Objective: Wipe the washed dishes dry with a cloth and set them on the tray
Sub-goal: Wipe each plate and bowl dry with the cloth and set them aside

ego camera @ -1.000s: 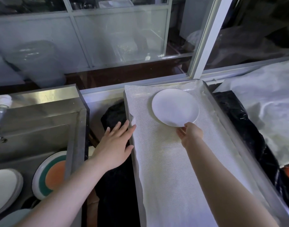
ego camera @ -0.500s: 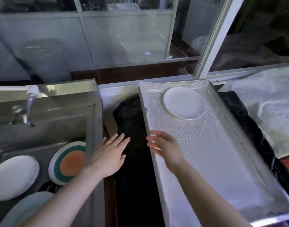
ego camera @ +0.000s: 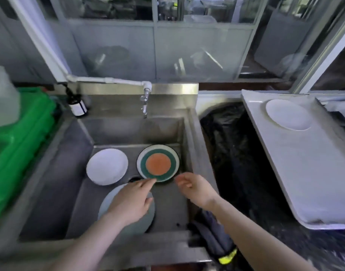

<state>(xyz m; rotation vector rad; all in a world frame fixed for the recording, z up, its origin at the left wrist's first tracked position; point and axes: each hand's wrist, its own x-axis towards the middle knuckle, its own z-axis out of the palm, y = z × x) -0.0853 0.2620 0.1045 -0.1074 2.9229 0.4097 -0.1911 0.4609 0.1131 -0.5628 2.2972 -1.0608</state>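
Three plates lie in the steel sink [ego camera: 128,132]: a white plate [ego camera: 107,166] at left, a plate with an orange centre and green ring [ego camera: 158,162] in the middle, and a pale blue plate [ego camera: 148,216] nearest me. My left hand [ego camera: 131,202] hovers over the pale plate, fingers stretched toward the near rim of the green-ringed plate. My right hand [ego camera: 195,187] hangs beside it over the sink's right side, fingers loosely curled, holding nothing. One white plate [ego camera: 288,114] rests at the far end of the cloth-lined tray [ego camera: 304,173] on the right.
A tap [ego camera: 145,102] juts over the sink's back wall. A dark bottle [ego camera: 77,106] stands at the back left, next to green containers [ego camera: 17,145]. Black plastic [ego camera: 232,149] fills the gap between sink and tray. A dark folded cloth with a yellow tag [ego camera: 216,237] lies at the sink's near right corner.
My right hand let go of the white plate on the tray. Both hands moved left from the tray to over the sink, and my view turned left with them.
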